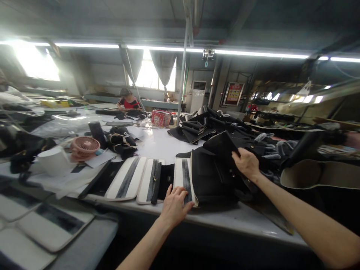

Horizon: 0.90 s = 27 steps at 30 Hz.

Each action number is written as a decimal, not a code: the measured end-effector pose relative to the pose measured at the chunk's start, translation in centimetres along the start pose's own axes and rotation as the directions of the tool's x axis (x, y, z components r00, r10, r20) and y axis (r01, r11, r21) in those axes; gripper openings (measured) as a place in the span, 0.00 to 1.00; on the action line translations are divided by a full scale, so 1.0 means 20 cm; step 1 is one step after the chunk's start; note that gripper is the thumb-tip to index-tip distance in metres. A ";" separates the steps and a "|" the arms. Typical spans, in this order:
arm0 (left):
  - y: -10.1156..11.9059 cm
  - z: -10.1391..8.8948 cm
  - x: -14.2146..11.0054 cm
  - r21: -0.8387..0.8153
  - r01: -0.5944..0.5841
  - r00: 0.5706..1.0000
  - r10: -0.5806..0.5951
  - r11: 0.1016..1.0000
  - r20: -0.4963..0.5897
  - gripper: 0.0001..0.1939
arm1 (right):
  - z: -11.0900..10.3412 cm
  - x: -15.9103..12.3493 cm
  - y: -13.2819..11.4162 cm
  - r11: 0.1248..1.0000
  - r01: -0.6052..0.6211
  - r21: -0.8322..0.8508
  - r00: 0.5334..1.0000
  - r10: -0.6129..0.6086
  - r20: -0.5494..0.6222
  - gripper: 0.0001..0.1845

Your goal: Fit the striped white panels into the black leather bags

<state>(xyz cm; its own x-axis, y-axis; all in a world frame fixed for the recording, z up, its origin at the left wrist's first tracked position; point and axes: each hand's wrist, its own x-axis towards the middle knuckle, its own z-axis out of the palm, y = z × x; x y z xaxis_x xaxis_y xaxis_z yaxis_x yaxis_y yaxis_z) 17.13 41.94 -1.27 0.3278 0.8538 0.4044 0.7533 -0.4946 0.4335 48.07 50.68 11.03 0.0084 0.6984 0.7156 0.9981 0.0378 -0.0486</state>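
My left hand (174,205) rests with fingers spread on a white panel with a dark stripe (184,180) at the near edge of the white table (165,144). My right hand (245,163) grips the upper edge of a black bag piece (213,170) that stands beside that panel. Two more striped white panels (128,183) lie to the left, one with a black strap (155,183) across it.
A pink desk fan (84,146) and a white roll (53,161) sit at the left. Piles of black bag parts (202,127) cover the far right. A red box (161,117) stands mid-table. Another person (128,101) works at the far end.
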 end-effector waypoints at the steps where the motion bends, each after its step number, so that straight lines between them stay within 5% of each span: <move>1: 0.00 0.01 0.00 -0.012 0.013 1.000 -0.013 1.000 -0.001 0.15 | -0.04 0.08 0.02 0.999 -0.032 0.019 0.999 0.033 -0.040 0.13; 7: 0.00 0.06 0.05 -0.111 0.087 0.996 -0.088 0.990 -0.006 0.13 | -0.37 0.29 0.01 0.982 -0.079 0.170 0.961 0.120 -0.248 0.18; 11: 0.05 0.04 0.08 -0.250 0.176 0.978 -0.197 0.952 -0.064 0.10 | -0.63 0.26 -0.10 0.910 -0.001 0.415 0.909 0.173 -0.378 0.21; 15: 0.21 -0.04 0.09 -0.503 0.226 0.952 -0.299 0.834 -0.068 0.13 | -0.87 0.12 -0.24 0.845 0.086 0.527 0.908 0.151 -0.391 0.22; 20: 0.44 -0.16 -0.04 -0.836 0.257 0.952 -0.277 0.485 0.132 0.30 | -1.11 -0.21 -0.37 0.768 0.007 0.640 0.941 0.212 -0.264 0.19; 22: 0.49 -0.19 -0.14 -0.917 0.283 0.937 -0.286 0.281 0.201 0.32 | -1.20 -0.36 -0.40 0.744 -0.031 0.667 0.939 0.250 -0.235 0.17; 25: 0.54 -0.20 -0.30 -0.929 0.359 0.888 -0.272 -0.089 0.370 0.34 | -1.33 -0.55 -0.43 0.718 -0.073 0.692 0.928 0.303 -0.216 0.16; 27: 0.59 -0.18 -0.38 -0.885 0.403 0.866 -0.217 -0.231 0.451 0.35 | -1.42 -0.65 -0.44 0.701 -0.102 0.706 0.912 0.349 -0.215 0.17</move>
<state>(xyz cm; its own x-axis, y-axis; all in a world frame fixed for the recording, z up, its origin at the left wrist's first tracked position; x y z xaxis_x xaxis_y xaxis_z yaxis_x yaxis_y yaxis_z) 21.49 29.09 3.76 0.3774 0.9198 -0.1070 -0.5468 0.3146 0.7759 40.90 20.94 21.91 0.3696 0.4967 0.7853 0.6558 0.4593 -0.5991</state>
